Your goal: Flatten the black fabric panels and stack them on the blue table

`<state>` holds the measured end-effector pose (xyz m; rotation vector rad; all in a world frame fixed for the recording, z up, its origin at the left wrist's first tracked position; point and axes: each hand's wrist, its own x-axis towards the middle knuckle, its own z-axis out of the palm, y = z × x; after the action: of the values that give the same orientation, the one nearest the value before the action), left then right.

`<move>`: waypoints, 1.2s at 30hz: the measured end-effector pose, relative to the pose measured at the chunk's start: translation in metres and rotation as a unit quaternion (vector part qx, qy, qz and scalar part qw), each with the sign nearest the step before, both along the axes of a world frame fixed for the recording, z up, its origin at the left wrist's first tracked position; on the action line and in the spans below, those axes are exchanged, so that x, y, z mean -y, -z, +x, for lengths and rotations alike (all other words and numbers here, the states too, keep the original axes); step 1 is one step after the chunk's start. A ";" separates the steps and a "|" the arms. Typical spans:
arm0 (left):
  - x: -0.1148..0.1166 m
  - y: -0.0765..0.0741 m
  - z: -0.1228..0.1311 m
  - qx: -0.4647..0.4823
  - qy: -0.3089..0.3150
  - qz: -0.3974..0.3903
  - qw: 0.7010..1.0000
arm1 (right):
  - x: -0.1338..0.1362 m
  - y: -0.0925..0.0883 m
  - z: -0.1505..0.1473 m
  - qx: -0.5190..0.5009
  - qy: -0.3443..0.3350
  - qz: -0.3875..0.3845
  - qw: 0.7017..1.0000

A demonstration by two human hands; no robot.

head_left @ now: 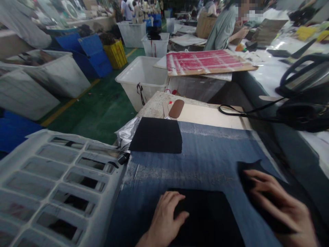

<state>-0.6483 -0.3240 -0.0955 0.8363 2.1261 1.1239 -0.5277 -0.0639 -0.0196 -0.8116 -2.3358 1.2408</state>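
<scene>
left hand (168,216): thumb apart, on black panel (208,219) | right hand (280,204): clamped on dark piece (246,182) (blurred)

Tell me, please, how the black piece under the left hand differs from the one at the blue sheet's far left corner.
The near piece has the left hand on it, while no hand touches the far piece. The near piece is cut off by the picture's bottom edge; the far piece shows whole. Both are black and flat.

Two bare hands (167,215) (281,202); three black pieces (157,135) (208,216) (250,166); one brown rounded piece (177,108); one yellow crate (115,55)
</scene>
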 end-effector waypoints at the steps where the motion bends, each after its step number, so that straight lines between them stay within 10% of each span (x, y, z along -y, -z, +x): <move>1: -0.002 -0.009 -0.002 0.085 -0.019 0.050 0.995 | 0.021 0.007 -0.010 -0.008 -0.044 0.039 0.998; 4: -0.007 -0.029 -0.008 0.249 -0.042 0.144 0.957 | 0.082 0.029 -0.038 -0.012 -0.202 0.168 0.965; 7: -0.005 -0.029 -0.013 0.177 -0.060 0.091 0.978 | 0.110 0.040 -0.057 0.024 -0.306 0.203 0.930; 13: 0.020 -0.017 -0.036 -0.117 0.148 0.041 0.981 | 0.074 0.021 -0.093 0.100 -0.451 0.109 0.880; 15: 0.030 -0.024 -0.051 -0.121 0.134 0.014 0.984 | 0.057 0.020 -0.105 0.140 -0.476 0.066 0.866; 20: 0.049 -0.036 -0.112 -0.116 -0.105 -0.025 0.987 | 0.023 0.054 -0.135 0.236 -0.376 -0.199 0.874; 24: 0.047 -0.019 -0.169 -0.062 -0.176 0.028 0.982 | 0.018 0.090 -0.163 0.128 -0.255 -0.369 0.885; 30: 0.044 0.015 -0.207 -0.139 -0.211 -0.097 0.963 | 0.030 0.115 -0.186 0.111 -0.248 -0.328 0.905; 36: 0.047 0.001 -0.238 -0.205 -0.214 -0.110 0.949 | 0.029 0.097 -0.205 0.062 -0.229 -0.337 0.911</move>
<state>-0.8865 -0.3707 -0.0966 0.5480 2.8212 0.9417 -0.7327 -0.0927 -0.1162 -0.5373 -2.2689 2.3365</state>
